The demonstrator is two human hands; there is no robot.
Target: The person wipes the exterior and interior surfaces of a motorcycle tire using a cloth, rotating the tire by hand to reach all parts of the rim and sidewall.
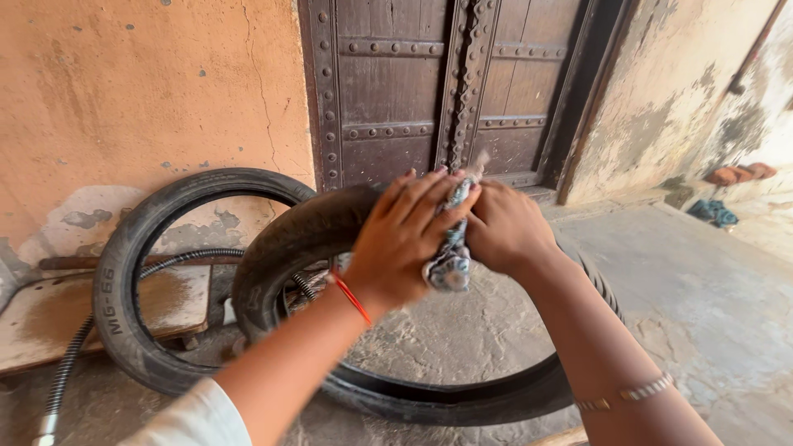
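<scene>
Stone floor [702, 306], grey, worn and dusty, fills the lower and right frame. Near tyre [281, 256] stands upright on it at centre. Second tyre [111, 281] stands at left, leaning on the wall. Low wooden board [49, 310] sits at far left, raised on a small block. Ribbed hose [66, 372] runs down to lower left. Blue cloth heap [714, 212] lies at right edge, by the wall.

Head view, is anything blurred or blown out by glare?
Head view: the cloth between the left hand and right hand looks smeared at its top; the far right edge is washed out by sunlight; the near tyre stays sharp in even shade.
</scene>
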